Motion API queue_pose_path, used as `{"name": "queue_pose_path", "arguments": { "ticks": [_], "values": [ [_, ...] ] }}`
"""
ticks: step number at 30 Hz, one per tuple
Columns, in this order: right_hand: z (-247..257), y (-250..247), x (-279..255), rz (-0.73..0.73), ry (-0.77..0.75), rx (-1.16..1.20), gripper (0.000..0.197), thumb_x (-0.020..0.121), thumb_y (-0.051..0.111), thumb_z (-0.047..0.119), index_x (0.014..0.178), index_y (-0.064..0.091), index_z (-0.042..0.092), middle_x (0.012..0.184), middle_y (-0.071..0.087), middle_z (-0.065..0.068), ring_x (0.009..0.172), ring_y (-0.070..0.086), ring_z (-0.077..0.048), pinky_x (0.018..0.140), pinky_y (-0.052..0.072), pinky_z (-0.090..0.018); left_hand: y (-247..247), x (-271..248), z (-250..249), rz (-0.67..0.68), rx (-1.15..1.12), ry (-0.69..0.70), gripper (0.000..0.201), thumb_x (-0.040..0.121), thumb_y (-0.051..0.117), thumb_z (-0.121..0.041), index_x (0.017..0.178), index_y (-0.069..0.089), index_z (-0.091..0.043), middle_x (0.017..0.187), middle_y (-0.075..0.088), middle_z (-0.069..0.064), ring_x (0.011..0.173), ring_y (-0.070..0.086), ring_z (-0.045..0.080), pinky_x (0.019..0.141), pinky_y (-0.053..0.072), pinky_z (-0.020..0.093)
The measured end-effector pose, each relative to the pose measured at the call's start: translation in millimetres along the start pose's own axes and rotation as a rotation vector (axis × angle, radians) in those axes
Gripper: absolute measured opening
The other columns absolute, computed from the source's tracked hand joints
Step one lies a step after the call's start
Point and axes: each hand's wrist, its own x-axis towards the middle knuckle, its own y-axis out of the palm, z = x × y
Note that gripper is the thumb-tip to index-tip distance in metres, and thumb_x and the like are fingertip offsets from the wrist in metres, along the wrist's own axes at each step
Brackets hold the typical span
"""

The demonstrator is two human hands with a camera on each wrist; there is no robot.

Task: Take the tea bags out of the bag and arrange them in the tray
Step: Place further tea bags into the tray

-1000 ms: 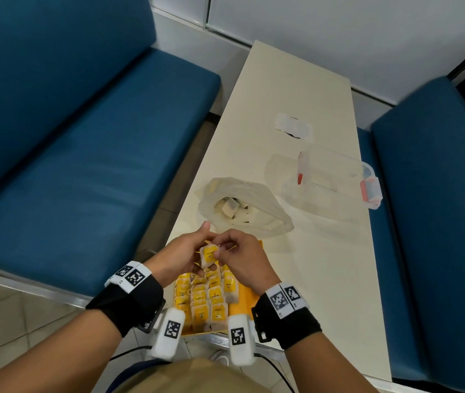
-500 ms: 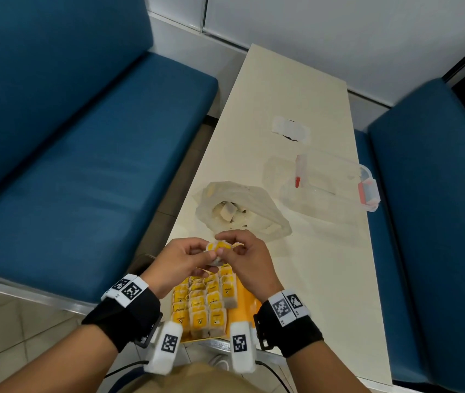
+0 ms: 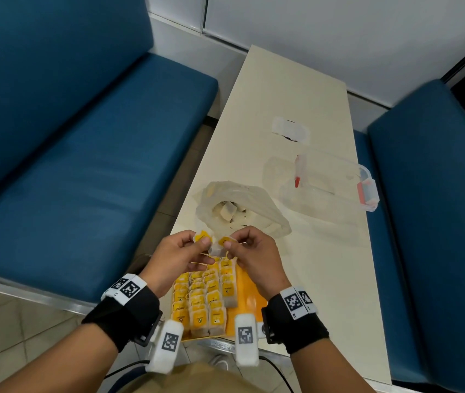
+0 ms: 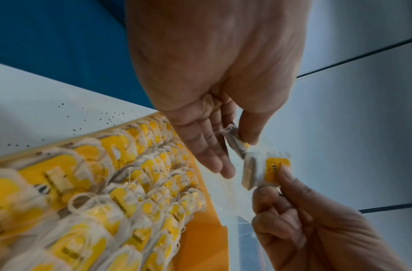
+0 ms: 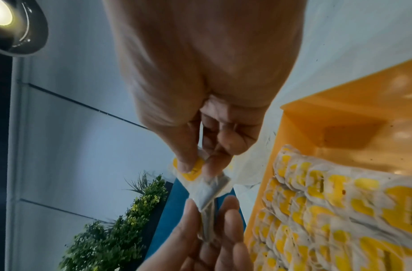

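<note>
Cream tabletop (image 3: 296, 89) carries the orange plastic tray (image 3: 249, 287). Above it, left hand (image 3: 174, 256) and right hand (image 3: 254, 256) pinch paired yellow-tagged paper tea bags (image 3: 216, 245): light, limp, tearable; grip tags, separate gently.

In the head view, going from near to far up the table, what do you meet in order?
Yellow tray of tea bags → the two hands, left hand and right hand, holding tea bags above the tray → plastic bag → clear container → small white wrapper.
</note>
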Motion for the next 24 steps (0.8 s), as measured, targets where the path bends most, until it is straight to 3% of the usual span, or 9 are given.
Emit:
{"name": "queue_pose_path", "arguments": {
  "ticks": [4, 11, 15, 18, 21, 24],
  "values": [
    [1, -6, -2, 0.045, 0.023, 0.077, 0.012, 0.089, 0.069, 0.001, 0.091, 0.058, 0.003, 0.072, 0.068, -0.015, 0.069, 0.070, -0.029, 0.050, 0.047, -0.026, -4, 1, 2, -0.046, 0.088, 0.040, 0.018, 0.097, 0.069, -0.023, 0.104, 0.077, -0.009, 0.098, 0.079, 0.011, 0.091, 0.077, 0.031, 0.080, 0.063, 0.041],
    [-8, -19, -9, 0.097, 0.126, -0.100, 0.012, 0.090, 0.060, -0.009, 0.091, 0.058, 0.003, 0.073, 0.071, -0.016, 0.071, 0.073, -0.028, 0.059, 0.057, -0.029, -3, 0, 5, -0.059, 0.236, 0.106, 0.012, 0.099, 0.066, -0.015, 0.109, 0.068, -0.010, 0.092, 0.080, 0.008, 0.082, 0.077, 0.029, 0.072, 0.063, 0.037],
    [-19, -26, -14, 0.182, 0.240, -0.388, 0.017, 0.091, 0.058, -0.004, 0.088, 0.056, 0.012, 0.072, 0.070, -0.013, 0.059, 0.071, -0.020, 0.053, 0.055, -0.031, -2, -1, 9, -0.064, 0.318, 0.123, 0.010, 0.098, 0.068, -0.017, 0.102, 0.066, -0.008, 0.091, 0.080, 0.007, 0.081, 0.078, 0.023, 0.074, 0.064, 0.039],
    [-29, -24, -20, 0.234, 0.312, -0.630, 0.016, 0.089, 0.056, 0.003, 0.086, 0.056, 0.019, 0.077, 0.073, -0.011, 0.057, 0.071, -0.023, 0.054, 0.058, -0.039, -2, -3, 11, -0.066, 0.394, 0.158, 0.005, 0.093, 0.074, -0.023, 0.096, 0.076, -0.019, 0.089, 0.079, 0.001, 0.082, 0.077, 0.017, 0.071, 0.064, 0.036],
    [-35, -19, -26, 0.261, 0.325, -0.793, 0.016, 0.089, 0.053, 0.005, 0.088, 0.057, 0.021, 0.082, 0.070, -0.006, 0.050, 0.064, -0.013, 0.046, 0.050, -0.026, -4, -1, 13, -0.096, 0.442, 0.184, 0.024, 0.090, 0.076, -0.030, 0.113, 0.078, -0.023, 0.097, 0.079, -0.007, 0.081, 0.075, 0.010, 0.070, 0.062, 0.032],
    [-39, -15, -27, 0.271, 0.318, -0.869, 0.019, 0.087, 0.050, 0.003, 0.090, 0.060, 0.019, 0.091, 0.066, -0.003, 0.071, 0.066, -0.019, 0.047, 0.039, -0.022, -4, -1, 11, -0.088, 0.577, 0.260, 0.021, 0.091, 0.075, -0.034, 0.109, 0.081, -0.024, 0.095, 0.078, -0.013, 0.087, 0.071, 0.002, 0.078, 0.057, 0.026]
  ]
}}
